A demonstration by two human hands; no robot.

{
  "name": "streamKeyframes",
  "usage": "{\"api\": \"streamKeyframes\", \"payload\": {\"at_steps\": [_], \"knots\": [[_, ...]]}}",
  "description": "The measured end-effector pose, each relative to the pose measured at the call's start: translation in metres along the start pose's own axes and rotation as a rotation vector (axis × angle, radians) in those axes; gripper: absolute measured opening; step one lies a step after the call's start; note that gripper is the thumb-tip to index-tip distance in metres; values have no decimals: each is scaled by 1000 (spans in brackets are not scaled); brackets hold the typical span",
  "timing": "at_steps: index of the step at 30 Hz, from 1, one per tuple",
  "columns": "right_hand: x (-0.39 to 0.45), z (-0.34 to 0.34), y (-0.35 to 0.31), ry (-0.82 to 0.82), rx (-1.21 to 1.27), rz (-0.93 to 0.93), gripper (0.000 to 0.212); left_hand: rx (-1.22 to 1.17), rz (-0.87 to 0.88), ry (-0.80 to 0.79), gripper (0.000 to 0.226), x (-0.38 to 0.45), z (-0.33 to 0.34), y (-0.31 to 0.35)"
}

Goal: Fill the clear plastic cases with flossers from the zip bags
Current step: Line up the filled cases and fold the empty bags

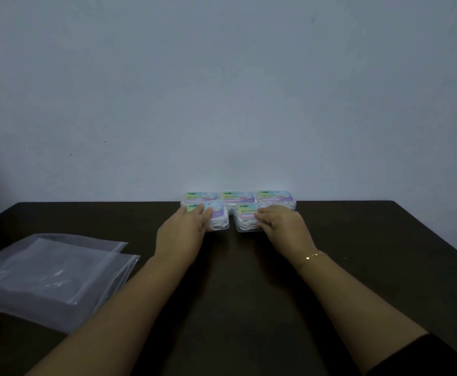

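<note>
Several clear plastic cases with pastel labels sit in two rows at the far edge of the dark table [249, 267], against the wall. White flossers show through their sides. My left hand [184, 232] lies over the front left case [219, 218], fingers on its lid and thumb at its near side. My right hand [284, 229] grips the front right case [245, 219] the same way. Three more cases [238, 197] stand behind them. Clear zip bags [53, 275] lie flat in a stack at the left; they look empty.
A pale wall rises right behind the cases. The table's left and right edges slant outward toward me. A thin gold bracelet [312, 257] circles my right wrist, and a dark sleeve [422, 356] shows at the lower right.
</note>
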State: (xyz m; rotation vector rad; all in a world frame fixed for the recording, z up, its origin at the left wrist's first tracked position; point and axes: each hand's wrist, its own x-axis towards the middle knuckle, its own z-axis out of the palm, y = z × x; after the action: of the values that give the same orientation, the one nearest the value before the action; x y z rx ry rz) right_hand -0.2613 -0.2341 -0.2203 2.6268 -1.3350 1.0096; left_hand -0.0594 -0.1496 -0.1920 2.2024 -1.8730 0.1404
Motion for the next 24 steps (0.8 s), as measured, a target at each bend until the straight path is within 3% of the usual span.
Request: {"api": "streamKeyframes", "payload": {"at_steps": [3,6,16,19,24], "knots": [[5,-2,7,178,-16,-39,26,-5,3,50,46,13,-6,0],[20,-10,10,227,-48,8,24,-55,2,73,43,31,-11,3],[68,-3,15,-102,-36,155,28,-148,-52,20,41,99,6,9],[74,-1,13,-183,2,189,30,-35,0,-51,48,110,19,9],[78,5,15,-213,-16,251,34,114,70,-42,58,115,31,9]]}}
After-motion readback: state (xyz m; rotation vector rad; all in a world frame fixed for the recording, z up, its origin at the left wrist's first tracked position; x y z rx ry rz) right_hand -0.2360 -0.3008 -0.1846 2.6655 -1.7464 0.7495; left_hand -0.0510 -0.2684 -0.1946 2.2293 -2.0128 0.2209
